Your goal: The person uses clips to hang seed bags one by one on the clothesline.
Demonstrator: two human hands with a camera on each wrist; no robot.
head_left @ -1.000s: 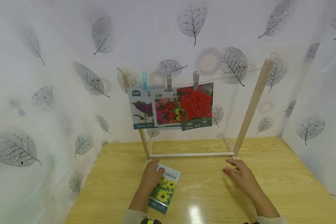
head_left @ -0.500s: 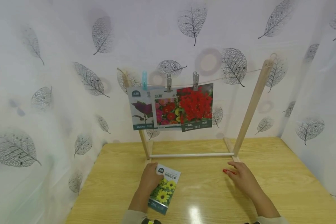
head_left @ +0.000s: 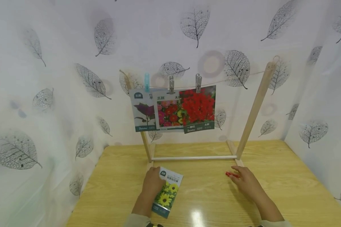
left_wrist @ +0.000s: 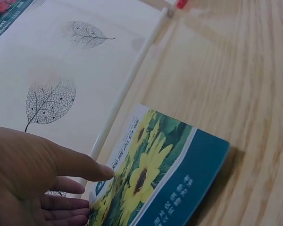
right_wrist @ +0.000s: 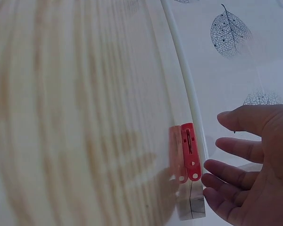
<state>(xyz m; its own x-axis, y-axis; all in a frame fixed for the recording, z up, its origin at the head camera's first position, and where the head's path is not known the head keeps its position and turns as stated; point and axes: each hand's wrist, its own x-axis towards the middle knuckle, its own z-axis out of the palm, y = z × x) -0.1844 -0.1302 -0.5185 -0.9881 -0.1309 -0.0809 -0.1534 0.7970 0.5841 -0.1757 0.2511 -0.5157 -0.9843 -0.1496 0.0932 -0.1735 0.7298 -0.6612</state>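
Note:
A seed packet (head_left: pixel 167 195) with yellow flowers lies at a slant on the table, in front of the rack's left foot. My left hand (head_left: pixel 153 183) is at its left edge; in the left wrist view the thumb (left_wrist: pixel 96 170) lies over the packet's end and the fingers sit against the edge, pinching it. A red clothespin (right_wrist: pixel 191 153) lies by the rack's right foot. Beside it, my right hand (head_left: pixel 248 181) has its fingers spread and relaxed, with a gap between thumb and clothespin in the right wrist view.
Behind the hands stands a wooden rack with a right post (head_left: pixel 255 110), a white bottom rod (head_left: pixel 194 158) and a string. From the string hang several overlapping packets, including a red-flower packet (head_left: pixel 199 108), held by a blue clothespin (head_left: pixel 146 82) and metal clips (head_left: pixel 198 83).
My left thumb and fingers have drawn in on the packet's edge. The right hand has shifted slightly toward me, and more of the red clothespin shows. The hanging packets stay put.

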